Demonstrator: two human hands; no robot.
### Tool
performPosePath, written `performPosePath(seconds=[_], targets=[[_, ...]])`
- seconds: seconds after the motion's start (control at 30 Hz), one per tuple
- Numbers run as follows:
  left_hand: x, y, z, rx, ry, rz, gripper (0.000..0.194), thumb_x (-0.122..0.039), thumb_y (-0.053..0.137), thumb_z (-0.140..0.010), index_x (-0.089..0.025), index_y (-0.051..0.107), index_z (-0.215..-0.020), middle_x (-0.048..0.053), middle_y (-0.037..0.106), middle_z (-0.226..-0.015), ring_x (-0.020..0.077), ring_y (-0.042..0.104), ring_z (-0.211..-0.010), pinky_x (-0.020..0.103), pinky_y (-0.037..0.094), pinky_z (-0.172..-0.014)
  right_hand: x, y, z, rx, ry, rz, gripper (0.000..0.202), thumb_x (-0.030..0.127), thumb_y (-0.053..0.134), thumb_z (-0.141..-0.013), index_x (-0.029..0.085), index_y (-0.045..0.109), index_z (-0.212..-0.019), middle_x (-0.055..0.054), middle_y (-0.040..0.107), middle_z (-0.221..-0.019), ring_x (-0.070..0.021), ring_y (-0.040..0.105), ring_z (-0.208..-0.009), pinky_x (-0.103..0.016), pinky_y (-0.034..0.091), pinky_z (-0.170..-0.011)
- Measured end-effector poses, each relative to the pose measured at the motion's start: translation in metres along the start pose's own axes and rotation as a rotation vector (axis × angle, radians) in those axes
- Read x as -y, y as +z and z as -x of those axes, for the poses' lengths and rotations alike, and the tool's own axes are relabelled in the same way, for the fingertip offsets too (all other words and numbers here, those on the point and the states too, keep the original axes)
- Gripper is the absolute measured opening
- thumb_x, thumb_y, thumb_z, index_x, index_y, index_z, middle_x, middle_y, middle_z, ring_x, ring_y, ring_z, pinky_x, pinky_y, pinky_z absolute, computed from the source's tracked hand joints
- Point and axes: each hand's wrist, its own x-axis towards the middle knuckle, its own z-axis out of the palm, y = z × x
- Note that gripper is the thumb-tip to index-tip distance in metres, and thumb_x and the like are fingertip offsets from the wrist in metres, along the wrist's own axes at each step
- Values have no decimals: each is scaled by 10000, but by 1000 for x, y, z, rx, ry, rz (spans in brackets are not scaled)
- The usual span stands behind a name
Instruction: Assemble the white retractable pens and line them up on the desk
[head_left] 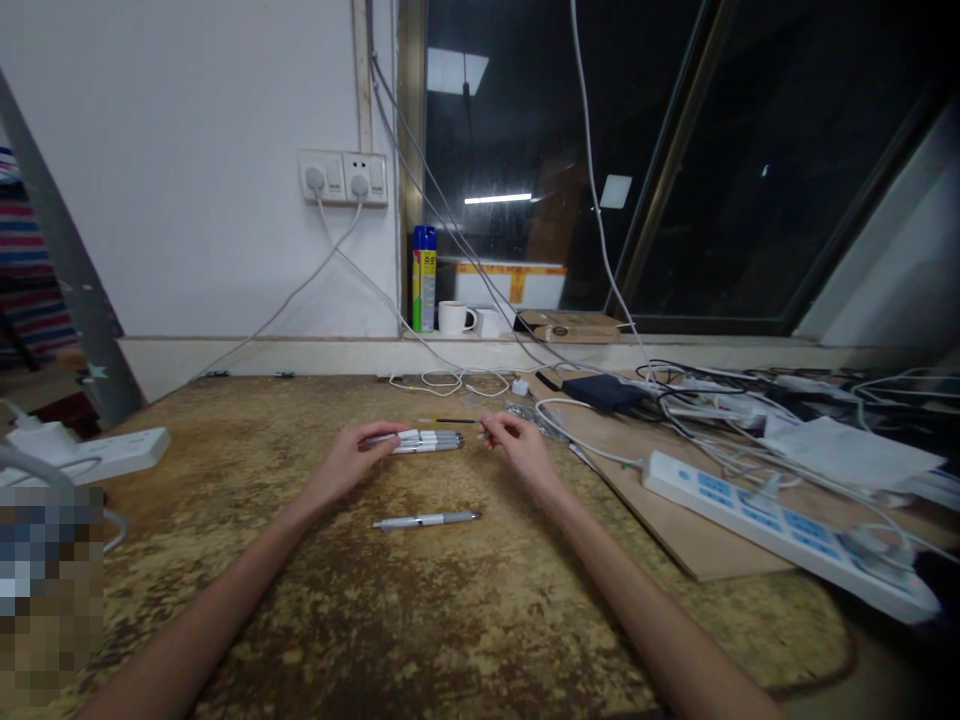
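Observation:
Several white-and-grey pens point(439, 441) lie side by side on the worn wooden table. My left hand point(358, 452) is at their left ends, its fingers closed on a pen. Just right of the row, my right hand point(516, 442) has thumb and fingers pinched together; what they hold is too small to make out. A thin dark pen refill point(454, 421) lies behind the row, its right end close to my right fingertips. Nearer to me, one more white-and-grey pen point(427, 521) lies alone, crosswise between my forearms.
A white power strip point(780, 530) and a brown board point(675, 520) lie at the right, with tangled cables and a dark flat box point(604, 392) behind. Another power strip point(127, 455) is at the left. A spray can point(424, 285) and a mug point(454, 317) stand on the sill.

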Motion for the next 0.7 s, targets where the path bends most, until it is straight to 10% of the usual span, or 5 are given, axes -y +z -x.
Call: performPosePath(seconds=[0.7], targets=[[1, 0, -1, -31, 8, -38, 483, -541, 617, -840, -184, 752, -1135, 89, 744, -1155, 284, 646, -1093, 369, 432, -1012, -7, -1, 0, -21, -43, 107, 306, 436, 707, -759, 176, 721, -920, -46, 702, -780, -160, 563, -627, -268, 427, -584]])
